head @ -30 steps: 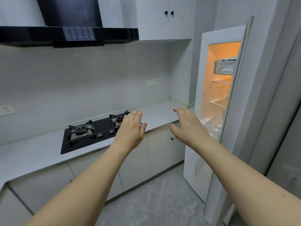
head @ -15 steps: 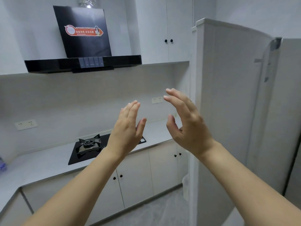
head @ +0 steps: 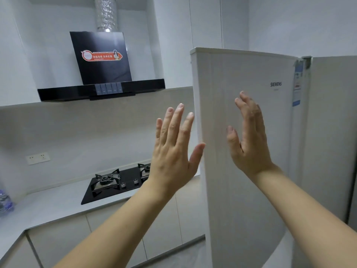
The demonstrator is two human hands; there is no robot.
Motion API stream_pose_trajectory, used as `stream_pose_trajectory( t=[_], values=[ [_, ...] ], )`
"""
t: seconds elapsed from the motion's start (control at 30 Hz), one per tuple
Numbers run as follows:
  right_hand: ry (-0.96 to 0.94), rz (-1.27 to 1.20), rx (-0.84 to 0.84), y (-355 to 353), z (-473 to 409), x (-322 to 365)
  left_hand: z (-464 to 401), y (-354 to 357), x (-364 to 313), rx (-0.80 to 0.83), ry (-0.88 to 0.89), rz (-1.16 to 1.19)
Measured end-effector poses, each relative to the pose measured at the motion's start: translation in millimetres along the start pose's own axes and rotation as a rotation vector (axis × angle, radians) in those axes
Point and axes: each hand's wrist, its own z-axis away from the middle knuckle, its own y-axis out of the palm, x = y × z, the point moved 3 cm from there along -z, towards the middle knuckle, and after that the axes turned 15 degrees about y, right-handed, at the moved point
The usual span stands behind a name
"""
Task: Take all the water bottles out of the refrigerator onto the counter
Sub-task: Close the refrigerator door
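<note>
- Both hands raised in front of the refrigerator door [head: 241, 132], fingers straight and spread, holding nothing.
- Left hand [head: 173, 151] up with its back to the camera, just beside the door's free edge, thumb at or very near that edge; contact impossible to confirm.
- Right hand [head: 249, 138] turned edge-on before the door's outer face, palm toward the left hand, close to the panel or perhaps brushing it; cannot tell which.
- Door swung partway out from the refrigerator body [head: 332, 132], outer face toward the camera, so the interior stays hidden; no bottles visible inside from here.
- Likely placed so either to swing the door or to steady it by edge and face; a judgement only.
- One water bottle [head: 5, 202] standing at the far left of the counter [head: 54, 204], cut off by the frame, bluish label unreadable.
- Whether any bottles remain in the refrigerator: impossible to say.
- "SIEMENS" readable on the door near the hinge side, smaller print beneath too fine to read.
- Blue-and-white sticker [head: 297, 84] by the hinge, text illegible.
- Orange-red banner sticker [head: 101, 56] on the black range hood [head: 100, 74], white characters too small to make out.
- Gas hob [head: 117, 182] set into the counter below the hood, well apart from the bottle.
</note>
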Motion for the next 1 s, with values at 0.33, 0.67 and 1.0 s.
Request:
stream_pose_trajectory(
  t=[0.33,0.67,1.0],
  values=[
    [0.139,0.215,0.139,-10,2,-56,-21,24,-57,0.104,0.121,-0.132],
    [0.107,0.317,0.244,10,7,-74,-18,54,-41,0.233,0.073,-0.237],
    [0.12,0.332,0.293,35,3,-90,-13,65,-26,0.214,-0.005,-0.284]
  ],
)
